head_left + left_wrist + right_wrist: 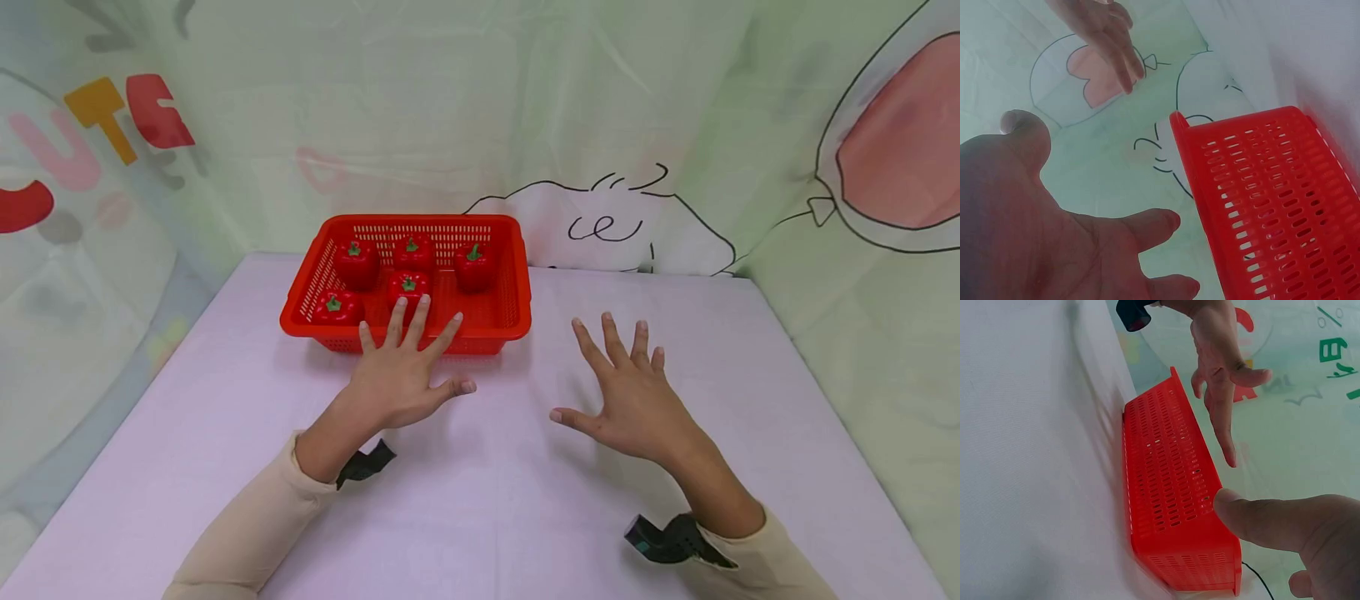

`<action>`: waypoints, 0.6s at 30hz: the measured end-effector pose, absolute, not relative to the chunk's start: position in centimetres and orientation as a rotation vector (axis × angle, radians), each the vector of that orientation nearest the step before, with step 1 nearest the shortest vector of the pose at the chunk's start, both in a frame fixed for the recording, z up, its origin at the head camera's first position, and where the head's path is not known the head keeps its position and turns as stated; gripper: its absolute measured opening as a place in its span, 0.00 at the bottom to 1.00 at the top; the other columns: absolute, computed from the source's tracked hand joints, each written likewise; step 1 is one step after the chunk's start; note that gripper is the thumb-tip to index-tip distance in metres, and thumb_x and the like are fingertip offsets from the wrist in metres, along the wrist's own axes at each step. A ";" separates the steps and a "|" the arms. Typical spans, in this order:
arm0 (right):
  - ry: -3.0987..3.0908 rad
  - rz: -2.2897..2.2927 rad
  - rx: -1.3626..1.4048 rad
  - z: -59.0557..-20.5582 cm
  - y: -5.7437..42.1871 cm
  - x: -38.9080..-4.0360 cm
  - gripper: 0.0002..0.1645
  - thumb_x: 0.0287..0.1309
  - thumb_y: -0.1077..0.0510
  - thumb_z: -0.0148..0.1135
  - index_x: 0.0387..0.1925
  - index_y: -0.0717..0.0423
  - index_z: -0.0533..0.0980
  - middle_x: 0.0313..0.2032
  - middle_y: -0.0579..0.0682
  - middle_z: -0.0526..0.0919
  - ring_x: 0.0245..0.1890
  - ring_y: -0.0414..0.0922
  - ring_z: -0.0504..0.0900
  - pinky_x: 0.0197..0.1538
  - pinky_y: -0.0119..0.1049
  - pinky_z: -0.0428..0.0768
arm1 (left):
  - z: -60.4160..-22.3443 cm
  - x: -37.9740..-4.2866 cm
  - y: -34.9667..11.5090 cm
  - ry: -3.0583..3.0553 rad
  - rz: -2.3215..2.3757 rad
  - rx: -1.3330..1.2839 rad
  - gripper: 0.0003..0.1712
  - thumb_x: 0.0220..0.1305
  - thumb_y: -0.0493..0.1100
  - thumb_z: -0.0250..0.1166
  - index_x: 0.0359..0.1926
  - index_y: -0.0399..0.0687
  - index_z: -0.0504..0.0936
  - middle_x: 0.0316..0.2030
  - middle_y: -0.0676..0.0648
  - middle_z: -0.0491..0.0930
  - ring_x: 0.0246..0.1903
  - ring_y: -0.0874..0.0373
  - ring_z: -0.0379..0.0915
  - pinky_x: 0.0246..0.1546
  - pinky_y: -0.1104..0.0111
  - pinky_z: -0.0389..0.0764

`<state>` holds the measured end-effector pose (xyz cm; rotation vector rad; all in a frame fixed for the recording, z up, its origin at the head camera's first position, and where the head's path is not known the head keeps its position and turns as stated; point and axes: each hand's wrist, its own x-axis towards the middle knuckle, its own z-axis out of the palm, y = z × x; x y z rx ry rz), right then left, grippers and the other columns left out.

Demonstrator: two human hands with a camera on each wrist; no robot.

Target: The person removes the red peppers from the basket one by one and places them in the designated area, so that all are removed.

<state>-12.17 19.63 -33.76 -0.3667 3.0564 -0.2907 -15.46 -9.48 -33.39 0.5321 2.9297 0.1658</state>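
A red plastic basket [517,292] with slotted walls stands toward the back of the table, left of centre. Inside it are several red bell peppers [474,268] with green stems. My left hand [397,383] is spread in front of the basket, its fingertips overlapping the near rim in the head view; it holds nothing. To the right of the basket, my right hand [637,400] is held over the table with fingers apart and nothing in it. Both wrist views show the basket's slotted side [1272,200], with the hands apart from it. The peppers are largely hidden there.
A white cloth covers the table [480,517]. Behind and beside it hangs a pale green curtain [450,100] printed with letters, a cartoon outline and a balloon. Dark straps with small devices [667,540] sit at both wrists.
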 end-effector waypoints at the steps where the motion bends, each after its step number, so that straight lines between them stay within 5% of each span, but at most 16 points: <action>1: 3.055 -0.290 -0.367 -33.8 19.6 -12.2 0.69 0.46 0.28 0.67 0.79 0.46 0.41 0.76 0.68 0.40 0.71 0.80 0.34 0.64 0.80 0.44 | -33.4 -15.5 -9.5 2.933 0.164 0.535 0.51 0.60 0.78 0.44 0.78 0.70 0.38 0.79 0.43 0.27 0.77 0.37 0.19 0.67 0.28 0.35; 6: 3.054 -0.293 -0.378 -33.8 19.6 -12.3 0.69 0.46 0.28 0.66 0.79 0.45 0.40 0.76 0.67 0.40 0.71 0.80 0.34 0.64 0.80 0.44 | -32.9 -16.0 -10.1 2.978 0.163 0.532 0.50 0.61 0.78 0.44 0.78 0.69 0.38 0.79 0.43 0.29 0.77 0.37 0.21 0.68 0.28 0.35; 11: 3.039 -0.321 -0.390 -34.1 19.5 -12.2 0.69 0.47 0.27 0.66 0.79 0.44 0.39 0.76 0.67 0.40 0.71 0.79 0.33 0.63 0.80 0.44 | -31.0 -17.8 -13.2 3.063 0.401 0.450 0.46 0.66 0.72 0.46 0.78 0.62 0.47 0.78 0.40 0.41 0.77 0.35 0.31 0.67 0.28 0.41; 18: 3.039 -0.328 -0.410 -34.4 19.3 -12.2 0.68 0.48 0.29 0.67 0.79 0.45 0.41 0.76 0.68 0.41 0.71 0.80 0.35 0.62 0.80 0.45 | -31.1 -22.6 -21.3 2.935 1.073 0.020 0.37 0.71 0.62 0.50 0.75 0.57 0.59 0.78 0.40 0.43 0.76 0.35 0.37 0.64 0.32 0.61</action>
